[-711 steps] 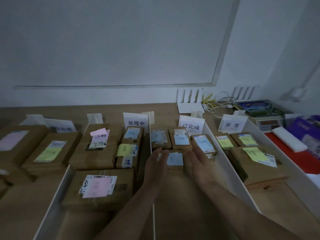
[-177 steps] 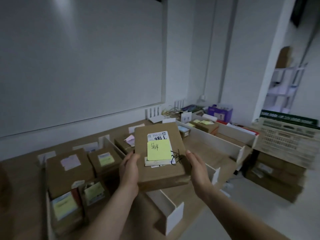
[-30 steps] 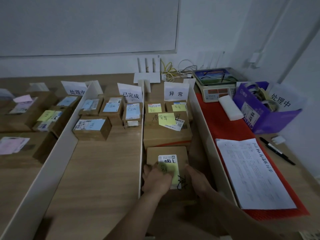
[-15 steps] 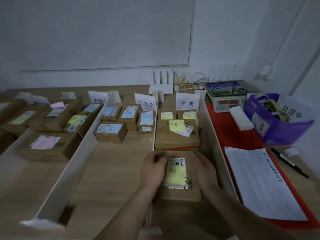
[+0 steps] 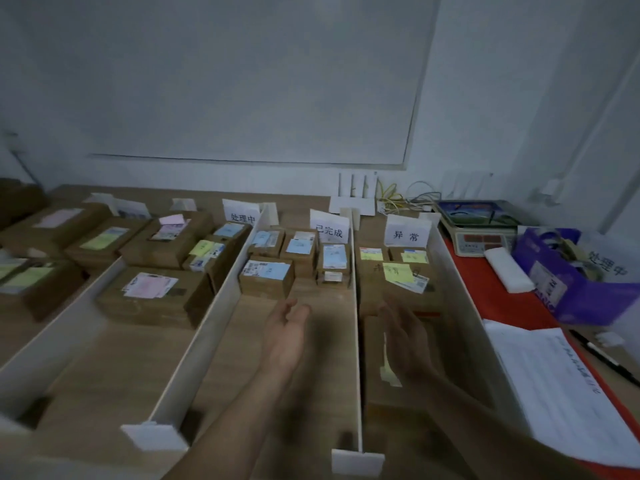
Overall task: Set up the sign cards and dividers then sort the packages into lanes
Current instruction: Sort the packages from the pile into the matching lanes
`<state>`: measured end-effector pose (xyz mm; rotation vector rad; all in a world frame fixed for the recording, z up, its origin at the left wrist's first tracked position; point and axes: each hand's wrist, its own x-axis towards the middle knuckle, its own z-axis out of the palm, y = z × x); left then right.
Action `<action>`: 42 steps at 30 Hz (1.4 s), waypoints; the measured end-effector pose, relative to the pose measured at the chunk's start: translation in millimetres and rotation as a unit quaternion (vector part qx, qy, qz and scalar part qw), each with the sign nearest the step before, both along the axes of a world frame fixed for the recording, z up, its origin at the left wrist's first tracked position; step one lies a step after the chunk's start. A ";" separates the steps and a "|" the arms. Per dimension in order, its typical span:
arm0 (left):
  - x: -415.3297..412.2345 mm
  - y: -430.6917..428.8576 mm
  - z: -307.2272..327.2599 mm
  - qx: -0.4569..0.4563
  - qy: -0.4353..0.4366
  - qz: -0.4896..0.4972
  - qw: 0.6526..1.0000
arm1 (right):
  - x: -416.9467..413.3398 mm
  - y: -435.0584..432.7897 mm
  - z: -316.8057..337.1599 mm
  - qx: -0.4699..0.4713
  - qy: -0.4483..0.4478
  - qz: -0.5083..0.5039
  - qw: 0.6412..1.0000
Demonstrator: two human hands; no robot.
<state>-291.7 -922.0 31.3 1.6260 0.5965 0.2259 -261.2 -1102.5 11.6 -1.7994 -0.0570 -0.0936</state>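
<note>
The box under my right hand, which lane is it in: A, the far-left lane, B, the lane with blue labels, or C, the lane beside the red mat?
C: the box lies right of the divider, in the lane bordering the red mat, with the right hand over it.

Blur smears both the left hand (image 5: 287, 327) and the right hand (image 5: 403, 341), which covers most of the label on the box (image 5: 372, 355) beneath it. The leftmost sign card (image 5: 131, 211) cannot be read. The purple box (image 5: 568, 292) and the sheet of paper (image 5: 561, 386) run off the right edge, and the sheet's writing is too small to read.
</note>
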 end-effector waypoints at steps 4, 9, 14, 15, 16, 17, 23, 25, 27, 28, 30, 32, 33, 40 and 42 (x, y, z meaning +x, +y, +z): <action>-29.7 60.1 16.7 0.001 -0.019 0.001 1.000 | -18.5 62.5 10.5 -0.020 -0.034 0.029 0.999; -66.4 146.4 29.3 0.002 -0.039 0.034 0.999 | -40.0 148.1 28.6 -0.046 -0.060 0.067 0.995; -99.1 231.7 37.7 0.009 -0.057 0.089 0.994 | -60.6 239.9 42.5 -0.039 -0.074 0.106 0.991; -106.9 244.9 40.4 0.012 -0.060 0.095 0.994 | -62.9 253.9 43.8 -0.036 -0.075 0.110 0.990; -111.8 255.9 41.7 0.016 -0.052 0.101 0.993 | -63.8 265.1 45.5 -0.035 -0.077 0.119 0.989; -121.0 275.3 43.0 0.024 -0.045 0.114 0.992 | -68.7 287.8 49.3 -0.029 -0.068 0.139 0.987; -160.3 385.0 39.6 0.030 -0.038 0.198 0.979 | -78.6 417.4 45.3 0.017 -0.025 0.199 0.980; -167.2 415.9 38.5 0.032 -0.039 0.227 0.973 | -77.0 454.5 44.2 0.018 -0.006 0.218 0.976; -170.4 446.1 40.0 0.045 -0.034 0.255 0.965 | -71.3 490.9 44.0 0.004 0.005 0.241 0.970; -171.4 461.1 41.1 0.050 -0.037 0.268 0.961 | -66.8 510.3 43.2 0.005 0.002 0.255 0.967; -171.8 490.7 44.2 0.062 -0.037 0.294 0.953 | -60.3 548.4 45.1 0.011 0.001 0.283 0.959; -170.7 519.9 49.2 0.076 -0.027 0.310 0.947 | -53.1 583.9 47.1 0.010 0.000 0.315 0.949; -170.4 534.0 51.1 0.079 -0.027 0.318 0.944 | -50.3 600.3 49.1 0.006 -0.004 0.333 0.943; -180.3 620.5 54.6 0.085 -0.012 0.370 0.925 | -42.0 709.9 46.0 -0.040 -0.025 0.401 0.915; -184.5 642.9 53.5 0.094 -0.012 0.368 0.925 | -45.0 734.3 45.2 -0.059 -0.026 0.409 0.910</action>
